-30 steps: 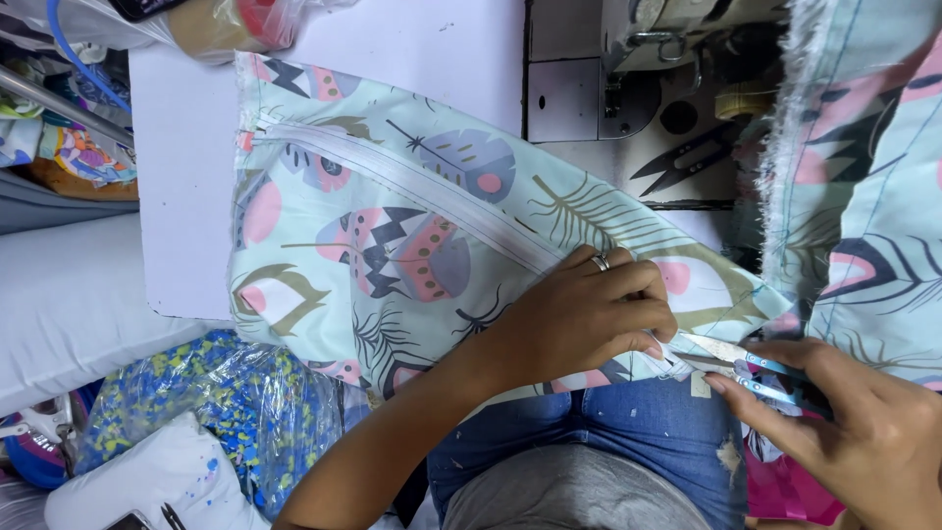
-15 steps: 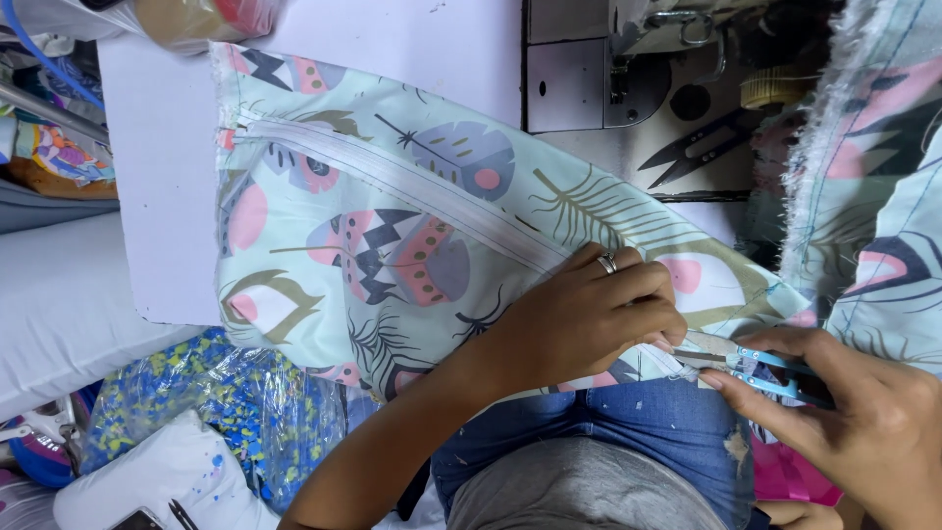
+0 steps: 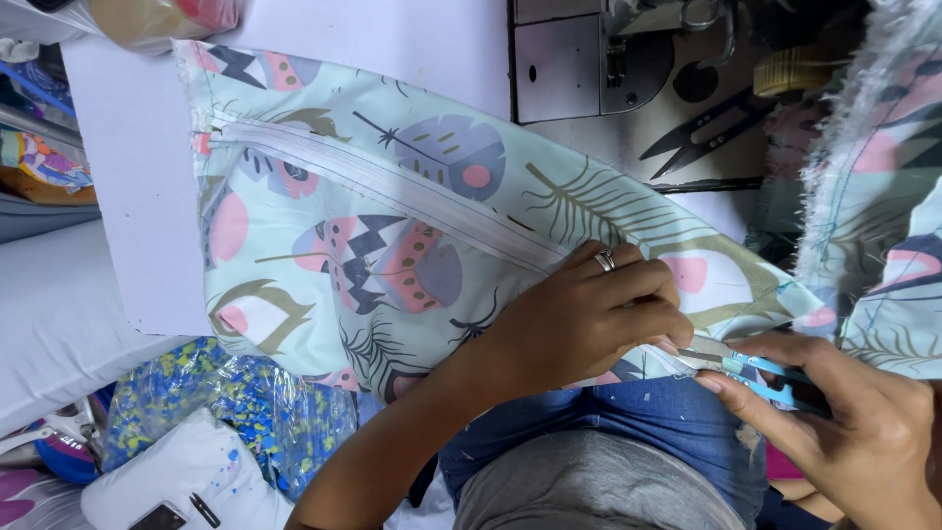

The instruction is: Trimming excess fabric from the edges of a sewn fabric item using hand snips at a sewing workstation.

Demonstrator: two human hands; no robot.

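Note:
A pale mint fabric [image 3: 392,226] printed with feathers and leaves lies across the white table, a white zipper [image 3: 373,182] sewn along it. My left hand [image 3: 589,314], a ring on one finger, presses down on the fabric's near edge and pinches it. My right hand [image 3: 844,422] holds small blue-handled thread snips [image 3: 756,373], their tips touching the fabric edge right next to my left fingertips.
A sewing machine [image 3: 628,59] stands at the far side, with black scissors [image 3: 697,132] on its bed. More of the same fabric [image 3: 883,196] hangs at the right. Plastic-wrapped blue and yellow cloth [image 3: 226,412] lies lower left. The white table [image 3: 128,196] edge runs along the left.
The view has shifted slightly and the fabric sits a little further left. My hands stay at the fabric's near edge, the snips held close to my left fingertips.

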